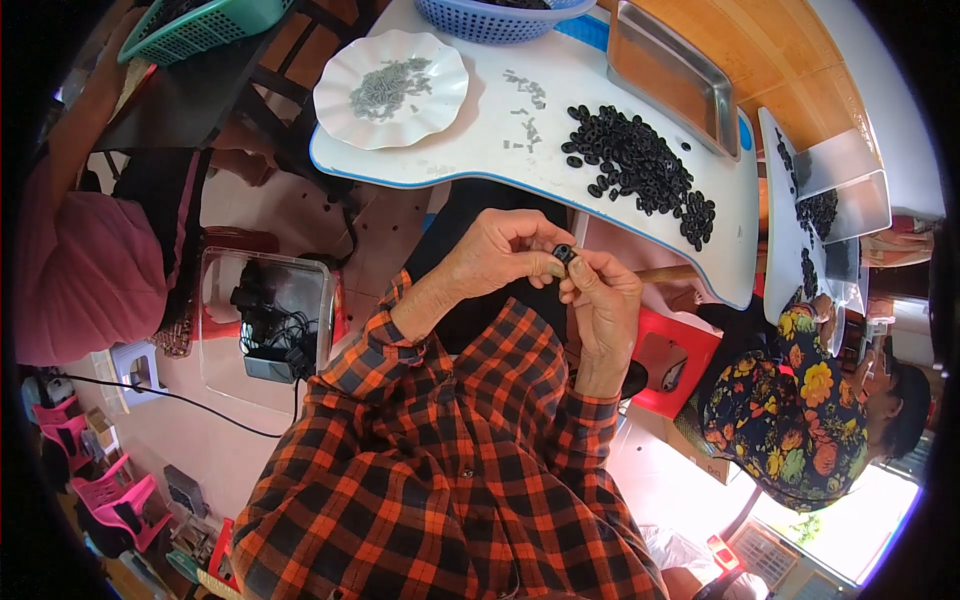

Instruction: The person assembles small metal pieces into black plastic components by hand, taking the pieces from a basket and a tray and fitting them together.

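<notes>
My left hand (505, 250) and my right hand (606, 295) meet in front of my chest, just off the table's near edge. Between their fingertips is a small black oval plastic piece (565, 253), pinched from both sides. Beyond them, on the white table (470, 125), lies a heap of similar black oval pieces (635, 165), some with openings through them. Small grey strips (526, 92) are scattered to the left of the heap. More grey bits (390, 88) fill the middle of a white scalloped plate (335, 100). Whether a grey bit is in my fingers is hidden.
At the table's far side stand a metal tray (735, 120) and a blue basket (480, 22). A green basket (215, 28) is at upper left. On the floor sits a clear bin (325, 300) with cables. Other people sit left and right, one in a flowered top (800, 420).
</notes>
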`<move>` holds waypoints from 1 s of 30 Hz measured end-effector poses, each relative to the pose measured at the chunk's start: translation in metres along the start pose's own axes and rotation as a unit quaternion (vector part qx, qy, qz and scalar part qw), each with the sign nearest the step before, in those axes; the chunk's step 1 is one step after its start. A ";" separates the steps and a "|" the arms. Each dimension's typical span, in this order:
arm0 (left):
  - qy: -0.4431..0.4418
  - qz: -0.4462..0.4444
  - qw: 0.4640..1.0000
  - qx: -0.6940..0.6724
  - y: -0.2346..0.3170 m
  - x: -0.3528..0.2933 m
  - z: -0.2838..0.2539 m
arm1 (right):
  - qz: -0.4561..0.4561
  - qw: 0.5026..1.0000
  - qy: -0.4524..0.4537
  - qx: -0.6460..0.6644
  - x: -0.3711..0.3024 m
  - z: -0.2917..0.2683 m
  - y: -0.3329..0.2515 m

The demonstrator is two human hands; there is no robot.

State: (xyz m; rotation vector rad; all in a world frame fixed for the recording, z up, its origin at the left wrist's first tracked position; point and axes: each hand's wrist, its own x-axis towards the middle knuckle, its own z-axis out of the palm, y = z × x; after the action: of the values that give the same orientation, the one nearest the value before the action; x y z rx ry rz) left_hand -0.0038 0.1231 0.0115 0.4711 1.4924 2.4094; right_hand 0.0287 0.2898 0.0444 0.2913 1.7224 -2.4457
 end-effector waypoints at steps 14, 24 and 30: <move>-0.006 -0.015 0.999 0.032 0.001 0.000 0.001 | 0.031 0.999 -0.025 0.022 0.005 -0.009 0.007; -0.029 -0.039 0.999 0.004 0.007 -0.002 0.002 | 0.056 0.993 -0.076 0.068 0.009 -0.016 0.008; -0.046 -0.039 0.998 -0.008 0.011 -0.003 0.005 | 0.071 0.987 -0.110 0.096 0.007 -0.016 0.006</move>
State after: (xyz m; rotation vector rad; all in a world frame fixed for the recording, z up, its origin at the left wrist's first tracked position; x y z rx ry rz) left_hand 0.0004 0.1207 0.0233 0.5048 1.4251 2.3059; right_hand 0.0248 0.3027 0.0316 0.1503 1.3359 -2.4376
